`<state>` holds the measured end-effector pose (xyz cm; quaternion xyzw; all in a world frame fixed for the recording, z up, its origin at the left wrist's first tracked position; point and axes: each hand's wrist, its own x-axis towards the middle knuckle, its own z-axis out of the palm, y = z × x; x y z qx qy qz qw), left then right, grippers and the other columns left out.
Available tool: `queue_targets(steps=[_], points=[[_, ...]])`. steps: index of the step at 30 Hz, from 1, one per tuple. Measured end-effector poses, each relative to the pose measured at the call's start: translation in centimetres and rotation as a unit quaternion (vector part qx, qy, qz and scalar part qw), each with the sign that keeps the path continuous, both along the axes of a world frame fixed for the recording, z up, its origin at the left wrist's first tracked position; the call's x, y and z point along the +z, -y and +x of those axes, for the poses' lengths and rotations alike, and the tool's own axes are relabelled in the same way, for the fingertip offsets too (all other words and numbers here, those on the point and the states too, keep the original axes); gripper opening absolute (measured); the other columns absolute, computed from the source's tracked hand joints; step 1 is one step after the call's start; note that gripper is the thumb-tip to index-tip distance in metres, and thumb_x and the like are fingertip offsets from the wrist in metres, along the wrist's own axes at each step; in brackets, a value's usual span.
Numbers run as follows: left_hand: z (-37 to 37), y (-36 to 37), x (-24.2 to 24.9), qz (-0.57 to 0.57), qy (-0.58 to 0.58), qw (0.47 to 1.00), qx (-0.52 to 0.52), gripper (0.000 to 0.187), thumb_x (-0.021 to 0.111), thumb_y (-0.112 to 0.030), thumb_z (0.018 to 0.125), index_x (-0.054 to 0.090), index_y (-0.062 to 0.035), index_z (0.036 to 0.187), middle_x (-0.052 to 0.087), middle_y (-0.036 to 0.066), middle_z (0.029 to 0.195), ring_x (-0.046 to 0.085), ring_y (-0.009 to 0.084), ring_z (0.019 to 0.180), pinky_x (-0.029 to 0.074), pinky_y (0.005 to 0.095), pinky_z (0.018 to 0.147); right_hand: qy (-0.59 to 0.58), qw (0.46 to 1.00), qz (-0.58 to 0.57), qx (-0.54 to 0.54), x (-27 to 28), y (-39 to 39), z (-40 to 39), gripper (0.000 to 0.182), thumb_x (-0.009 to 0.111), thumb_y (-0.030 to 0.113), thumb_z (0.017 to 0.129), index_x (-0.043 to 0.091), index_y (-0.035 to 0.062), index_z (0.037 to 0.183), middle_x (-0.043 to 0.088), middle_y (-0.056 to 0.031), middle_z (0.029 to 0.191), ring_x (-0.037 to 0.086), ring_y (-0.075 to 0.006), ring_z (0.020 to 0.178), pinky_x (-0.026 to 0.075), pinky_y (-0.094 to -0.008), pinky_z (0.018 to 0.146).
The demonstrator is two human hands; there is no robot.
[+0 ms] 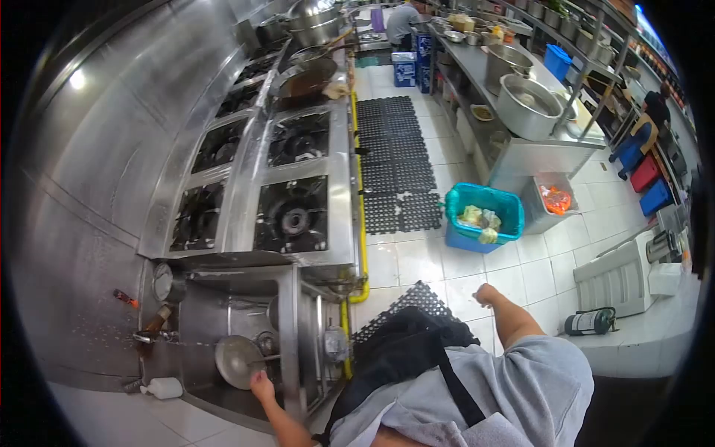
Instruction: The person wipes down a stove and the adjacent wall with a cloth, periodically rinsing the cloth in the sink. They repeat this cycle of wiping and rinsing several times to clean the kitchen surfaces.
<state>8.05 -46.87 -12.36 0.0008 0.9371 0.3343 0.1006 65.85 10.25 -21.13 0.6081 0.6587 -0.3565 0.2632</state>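
Over the steel sink (pixel 292 328) at the lower left, my left hand (pixel 261 385) has its fingers closed by the handle of a round metal pan (pixel 237 360). The pan lies tilted in the sink, with smaller metal pieces (pixel 266 342) behind it. A thin stream of water runs from the tap (pixel 149 337) toward the pan. My right hand (pixel 485 295) hangs over the white floor tiles, away from the sink, its fingers curled. Whether it holds anything is too small to tell.
A steel stove (pixel 341 216) stands beyond the sink, with a large wok (pixel 305 78) farther back. A lined bin (pixel 484 195) stands on the floor ahead. Pots (pixel 529 106) rest on the right counter. Two people (pixel 403 24) (pixel 646 127) are farther off.
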Motion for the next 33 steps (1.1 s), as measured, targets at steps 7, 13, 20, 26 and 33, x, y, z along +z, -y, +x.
queue_targets(steps=[7,13,20,26,33], points=[[11.1,-11.8,3.2,-0.078,-0.089,0.992,-0.04,0.058,0.05,-0.055,0.095,0.061,-0.0048,0.122,0.065,0.021,0.111,0.059,0.0392,0.109,0.045,0.0469,0.095,-0.187,0.975,0.119,0.023,1.2,-1.7,7.8,0.041,0.061,0.038,0.09,0.07,0.0024,0.108,0.072,-0.0197,0.098,0.072,-0.0286,0.078,0.056,-0.0392,0.08],[11.3,-12.4,5.3,-0.267,-0.005,0.963,-0.018,0.078,0.058,-0.067,0.083,0.05,-0.0098,0.137,0.053,0.02,0.133,0.05,0.0385,0.124,0.039,0.05,0.103,-0.174,0.962,0.046,-0.204,-1.3,-1.6,24.0,0.04,0.061,0.029,0.093,0.063,-0.0045,0.115,0.071,-0.0159,0.087,0.07,-0.0233,0.067,0.056,-0.038,0.058],[13.6,-15.6,7.9,-0.317,0.037,0.947,0.021,0.093,0.056,-0.075,0.079,0.042,-0.0111,0.144,0.046,0.021,0.143,0.041,0.0372,0.134,0.033,0.0514,0.11,-0.078,0.931,-0.109,-0.341,-14.9,6.3,41.3,0.041,0.044,0.035,0.101,0.05,0.0035,0.126,0.066,-0.0199,0.112,0.068,-0.0402,0.088,0.054,-0.058,0.073],[14.7,-18.2,7.1,-0.38,0.03,0.923,0.053,0.099,0.048,-0.077,0.082,0.032,-0.0058,0.149,0.039,0.023,0.148,0.033,0.0365,0.14,0.027,0.0523,0.113,-0.048,0.911,-0.194,-0.361,-11.1,7.1,32.2,0.033,0.05,0.028,0.101,0.061,-0.002,0.108,0.068,-0.014,0.106,0.07,-0.0291,0.078,0.056,-0.0422,0.055],[13.8,-19.6,4.8,-0.459,-0.045,0.884,0.077,0.087,0.043,-0.072,0.089,0.038,-0.0055,0.145,0.048,0.021,0.136,0.044,0.0355,0.127,0.032,0.0527,0.105,-0.183,0.961,-0.059,-0.199,-4.2,-5.8,17.8,0.036,0.059,0.029,0.092,0.064,-0.0041,0.107,0.071,-0.0148,0.089,0.07,-0.0232,0.068,0.055,-0.0335,0.053]])
